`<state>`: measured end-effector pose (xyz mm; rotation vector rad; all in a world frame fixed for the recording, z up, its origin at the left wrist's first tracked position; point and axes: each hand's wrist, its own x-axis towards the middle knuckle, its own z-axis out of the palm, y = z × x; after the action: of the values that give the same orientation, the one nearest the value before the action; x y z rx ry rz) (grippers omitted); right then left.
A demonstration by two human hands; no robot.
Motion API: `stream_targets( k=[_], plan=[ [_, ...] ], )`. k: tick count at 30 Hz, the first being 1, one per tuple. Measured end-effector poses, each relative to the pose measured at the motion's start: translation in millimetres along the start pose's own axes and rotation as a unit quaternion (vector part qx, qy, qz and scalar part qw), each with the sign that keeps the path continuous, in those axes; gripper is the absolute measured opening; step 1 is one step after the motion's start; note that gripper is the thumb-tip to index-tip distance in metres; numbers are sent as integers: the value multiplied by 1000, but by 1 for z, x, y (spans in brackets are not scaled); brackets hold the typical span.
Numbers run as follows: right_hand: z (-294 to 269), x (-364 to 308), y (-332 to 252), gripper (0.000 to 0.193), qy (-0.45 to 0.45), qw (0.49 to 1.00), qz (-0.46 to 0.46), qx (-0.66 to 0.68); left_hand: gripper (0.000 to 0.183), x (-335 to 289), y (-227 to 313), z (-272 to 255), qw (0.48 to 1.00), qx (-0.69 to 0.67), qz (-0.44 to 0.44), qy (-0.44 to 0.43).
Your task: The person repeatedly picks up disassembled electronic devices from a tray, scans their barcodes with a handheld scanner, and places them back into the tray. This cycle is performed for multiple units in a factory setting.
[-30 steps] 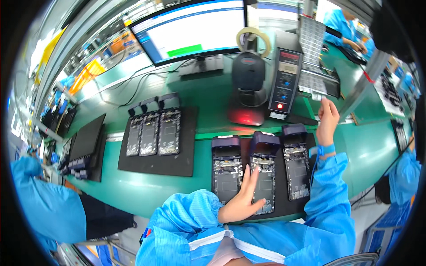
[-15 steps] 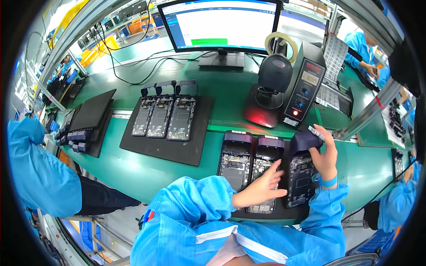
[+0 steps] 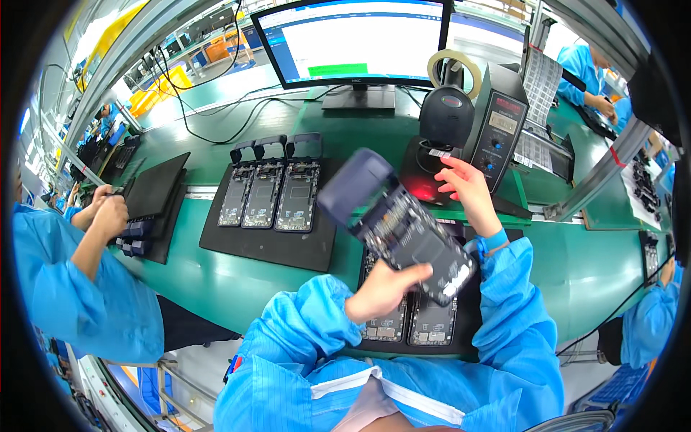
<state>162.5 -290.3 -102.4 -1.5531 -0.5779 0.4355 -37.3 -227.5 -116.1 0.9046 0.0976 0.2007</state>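
Note:
My left hand (image 3: pixel 389 288) is closed on the lower left edge of an opened phone (image 3: pixel 414 241), its circuit boards and battery exposed and a dark purple flap at its upper end. The phone is raised at a tilt and a little blurred. Under the black barcode scanner (image 3: pixel 448 119), my right hand (image 3: pixel 469 189) has a small white label (image 3: pixel 437 153) at its fingertips, with red light falling on the fingers. Two more opened phones, one of them this phone (image 3: pixel 432 320), lie below, partly hidden by the raised one.
Three opened phones (image 3: pixel 262 194) lie on a black mat (image 3: pixel 266 252) to the left. Behind stand a monitor (image 3: pixel 353 43), a control box (image 3: pixel 497 129) and a tape roll (image 3: pixel 471 72). At far left, a co-worker's hands (image 3: pixel 106 212) are beside dark panels (image 3: pixel 155 187).
My left hand has lifted the rightmost phone off the mat and moved it left. My right hand has gone up and left to the scanner with the label. The co-worker's hands have come into view.

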Motion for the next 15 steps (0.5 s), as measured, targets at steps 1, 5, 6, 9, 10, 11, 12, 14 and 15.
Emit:
stream_targets(
  k=[1, 5, 6, 9, 10, 11, 12, 14, 15],
  plan=[
    [-2, 3, 6, 27, 32, 999, -4, 30, 35, 10, 11, 5, 998, -38, -15, 42],
    [-6, -1, -8, 16, 185, 963, -128, 149, 25, 60, 30, -2, 985, -102, 61, 121],
    [-13, -6, -15, 17, 209, 948, -161, 177, 21, 74, 35, -2, 980, -113, 83, 139],
    [-18, -23, -43, 17, 202, 923, -233, 232, 21, 101, 41, -16, 974, -129, 101, 158],
    [-20, -27, -47, 16, 195, 921, -254, 221, 21, 103, 40, -18, 973, -127, 107, 161],
    [-21, -31, -50, 16, 187, 919, -276, 210, 22, 105, 39, -18, 972, -124, 114, 164],
    [-21, -35, -51, 15, 180, 917, -296, 200, 22, 104, 40, -18, 971, -121, 119, 168],
    [-19, -44, -54, 11, 145, 921, -314, 182, 21, 102, 38, -23, 975, -133, 102, 148],
    [-15, -50, -59, 11, 132, 922, -321, 171, 22, 97, 38, -21, 975, -131, 97, 148]
  ],
)
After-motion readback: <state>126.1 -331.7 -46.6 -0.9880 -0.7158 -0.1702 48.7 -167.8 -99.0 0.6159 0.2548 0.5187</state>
